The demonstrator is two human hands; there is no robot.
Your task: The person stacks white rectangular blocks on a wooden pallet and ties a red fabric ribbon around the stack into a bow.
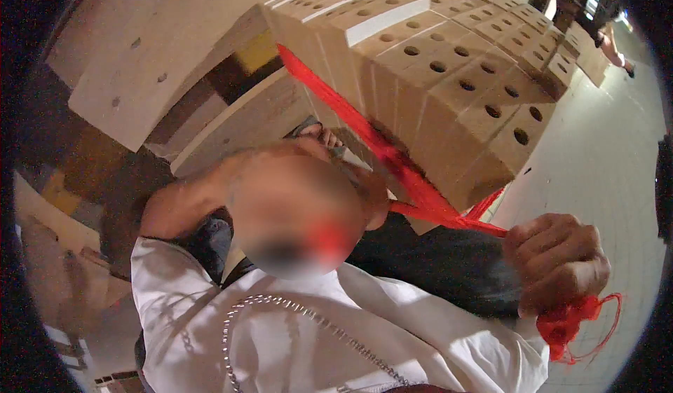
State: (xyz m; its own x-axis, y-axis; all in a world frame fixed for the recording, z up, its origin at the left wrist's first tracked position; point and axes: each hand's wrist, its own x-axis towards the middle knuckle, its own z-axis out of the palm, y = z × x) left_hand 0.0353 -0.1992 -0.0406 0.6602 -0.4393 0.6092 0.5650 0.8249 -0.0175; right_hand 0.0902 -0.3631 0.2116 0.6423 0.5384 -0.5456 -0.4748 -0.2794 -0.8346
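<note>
A red strap (350, 116) runs along the lower side of a bundle of tan boards with round holes (420, 78), packed tightly side by side. My right hand (559, 263) is a closed fist around the strap, right of the bundle's near corner. A bunched red loose end (571, 326) hangs below that fist. My left hand (301, 211) is close up, left of the corner, and largely blurred. One strand of the strap runs into it and red shows at its lower side, so it appears closed on the strap; its separate fingers cannot be made out.
Large wooden panels (133, 57) with holes lean or lie at the left. A sandalled foot (322, 135) shows beyond my left hand. Pale tiled floor (596, 155) stretches along the right, with part of another person (611, 46) at the far right.
</note>
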